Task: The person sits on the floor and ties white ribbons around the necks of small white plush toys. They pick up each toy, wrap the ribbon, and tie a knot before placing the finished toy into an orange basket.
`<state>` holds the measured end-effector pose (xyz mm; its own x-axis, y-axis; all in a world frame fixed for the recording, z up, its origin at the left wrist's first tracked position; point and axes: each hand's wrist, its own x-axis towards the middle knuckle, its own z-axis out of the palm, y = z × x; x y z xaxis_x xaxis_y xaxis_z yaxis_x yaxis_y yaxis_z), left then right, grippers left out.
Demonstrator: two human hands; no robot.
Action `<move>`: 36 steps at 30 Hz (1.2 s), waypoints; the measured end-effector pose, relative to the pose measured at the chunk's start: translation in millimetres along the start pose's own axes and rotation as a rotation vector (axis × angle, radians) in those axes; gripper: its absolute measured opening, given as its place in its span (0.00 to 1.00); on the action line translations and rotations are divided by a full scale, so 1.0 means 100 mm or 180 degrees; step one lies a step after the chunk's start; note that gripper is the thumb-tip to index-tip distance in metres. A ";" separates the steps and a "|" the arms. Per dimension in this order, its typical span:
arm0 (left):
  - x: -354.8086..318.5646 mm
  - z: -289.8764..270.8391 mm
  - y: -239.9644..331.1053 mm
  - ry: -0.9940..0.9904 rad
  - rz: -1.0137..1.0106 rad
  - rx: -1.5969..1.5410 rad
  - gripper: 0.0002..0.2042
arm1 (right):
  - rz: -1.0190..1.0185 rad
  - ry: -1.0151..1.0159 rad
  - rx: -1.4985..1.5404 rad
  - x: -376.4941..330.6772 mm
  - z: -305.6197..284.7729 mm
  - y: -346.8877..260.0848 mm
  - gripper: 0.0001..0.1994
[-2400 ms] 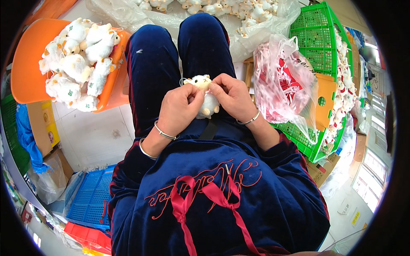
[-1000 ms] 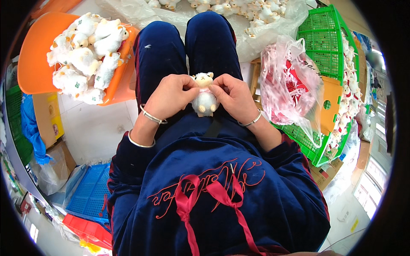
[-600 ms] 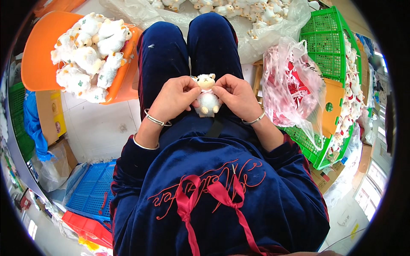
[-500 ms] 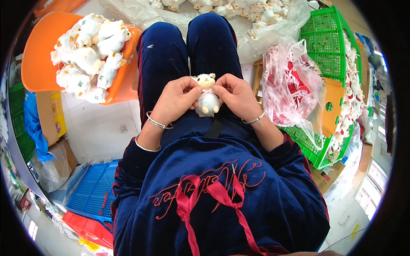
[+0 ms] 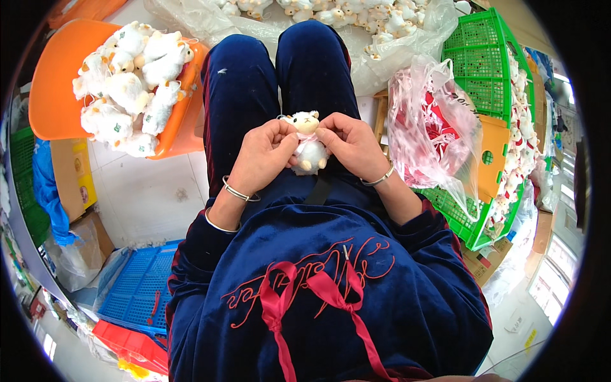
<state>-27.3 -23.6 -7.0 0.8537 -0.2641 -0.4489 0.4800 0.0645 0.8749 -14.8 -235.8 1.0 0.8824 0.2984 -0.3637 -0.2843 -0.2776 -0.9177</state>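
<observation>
A small white plush animal toy (image 5: 310, 153), cream-faced with brown-tipped ears, sits upright between my thighs and faces up toward me. Something pale pink, like a ribbon or collar (image 5: 306, 136), lies around its neck. My left hand (image 5: 262, 153) is closed in a pinch at the toy's neck on the left side. Opposite it, my right hand (image 5: 353, 145) pinches at the neck on the right, thumb and forefinger together. Both hands touch the toy; whether the fingertips grip the pink piece or the plush itself is hard to make out.
To the left, an orange chair (image 5: 57, 83) carries a heap of similar white plush toys (image 5: 130, 92). A clear bag of red and pink pieces (image 5: 436, 127) rests at right against a green crate (image 5: 474, 57). More toys lie on plastic sheeting (image 5: 191, 22) beyond my knees. A blue crate (image 5: 137, 286) stands lower left.
The hands keep their pinch at the toy's neck with only slight finger movement. More of the pink piece shows at the toy's neck and chest. The whole view has shifted slightly.
</observation>
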 end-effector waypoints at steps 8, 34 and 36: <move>0.01 0.04 -0.05 0.0098 0.0502 0.0648 0.07 | -0.0048 0.0038 -0.0152 0.00 0.01 -0.01 0.08; 0.06 0.09 -0.22 0.0379 0.0529 0.0670 0.10 | 0.0202 0.0078 0.0406 -0.01 0.05 0.03 0.07; 0.05 0.11 -0.19 0.0473 0.0636 0.0858 0.11 | 0.0130 -0.0008 0.0600 -0.03 0.06 0.03 0.04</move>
<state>-33.9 -36.7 -24.0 0.9548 -0.1280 -0.2684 0.2471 -0.1604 0.9556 -20.5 -231.7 -2.1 0.8679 0.2927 -0.4013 -0.3852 -0.1134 -0.9158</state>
